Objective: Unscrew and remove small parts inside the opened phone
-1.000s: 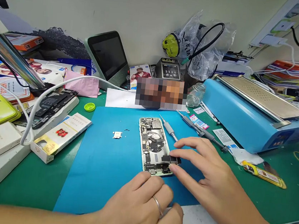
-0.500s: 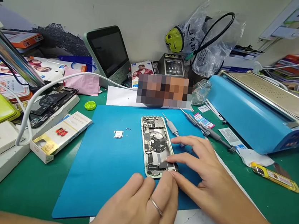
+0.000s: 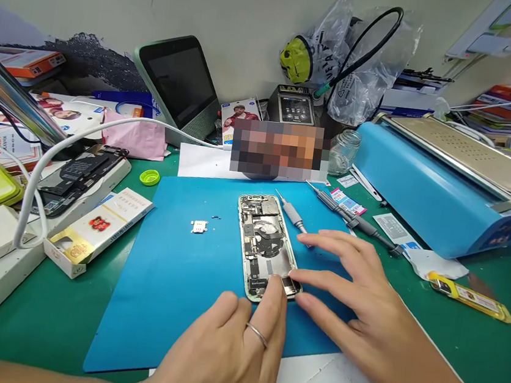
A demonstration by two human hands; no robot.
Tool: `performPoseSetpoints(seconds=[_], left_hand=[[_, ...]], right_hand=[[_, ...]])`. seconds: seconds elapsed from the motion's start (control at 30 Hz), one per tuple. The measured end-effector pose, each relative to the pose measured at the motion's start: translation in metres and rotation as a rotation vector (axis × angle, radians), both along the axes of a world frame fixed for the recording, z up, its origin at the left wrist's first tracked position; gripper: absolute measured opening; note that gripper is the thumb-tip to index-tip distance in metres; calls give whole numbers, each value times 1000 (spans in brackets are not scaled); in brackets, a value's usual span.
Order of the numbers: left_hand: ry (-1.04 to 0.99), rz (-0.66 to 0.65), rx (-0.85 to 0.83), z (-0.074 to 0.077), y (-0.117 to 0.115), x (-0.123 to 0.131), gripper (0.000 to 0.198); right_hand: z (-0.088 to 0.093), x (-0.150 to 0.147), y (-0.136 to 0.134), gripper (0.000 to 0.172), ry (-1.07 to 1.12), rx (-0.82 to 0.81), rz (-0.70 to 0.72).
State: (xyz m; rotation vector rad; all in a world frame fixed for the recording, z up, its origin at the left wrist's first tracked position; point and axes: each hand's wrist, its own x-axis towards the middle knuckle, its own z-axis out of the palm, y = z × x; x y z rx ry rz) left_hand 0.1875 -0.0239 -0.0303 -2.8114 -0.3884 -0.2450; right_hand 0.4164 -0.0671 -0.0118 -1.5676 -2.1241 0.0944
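An opened smartphone (image 3: 270, 261) lies face up on a blue mat (image 3: 155, 303), its circuit board, round coil and inner parts bare. My left hand (image 3: 231, 348), with a ring, is closed; one fingertip reaches the phone's lower end, and the undersides of its fingers are hidden. My right hand (image 3: 354, 295) has its fingers apart, two tips at the phone's lower right edge and another above the mat beside it. A small silver metal part (image 3: 198, 227) and tiny pieces lie left of the phone. A grey screwdriver (image 3: 294, 216) rests to its upper right.
Another screwdriver (image 3: 354, 220) lies behind my right hand. A blue machine (image 3: 413, 185) and a yellow cutter (image 3: 471, 297) are on the right. At left are a small box (image 3: 98, 232), a second phone body (image 3: 81, 178) and a white cable (image 3: 38, 191). A glass jar (image 3: 343, 155) stands behind.
My left hand has shifted left, its fingertip now over the phone's lower part instead of beside my right thumb. My right fingers have spread slightly apart. The whole view has shifted a little.
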Motion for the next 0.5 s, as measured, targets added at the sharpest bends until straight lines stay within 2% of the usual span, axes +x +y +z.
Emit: performPoseSetpoints(seconds=[0.1,0.2,0.33,0.5], left_hand=[[-30,8,-33,-1,-1,1,56],[-67,6,-55,-1,-1,2,71],[-95,1,-83,5,0,6,90],[-71,1,-118,10,-2,6,99]], right_hand=[[-2,-1,-1,18,8,47,-16],[-4,-4,0,17,-12,58,-11],[-4,-8,2,15,-17,51,-17],[-2,-10,2,16,3,44,-7]])
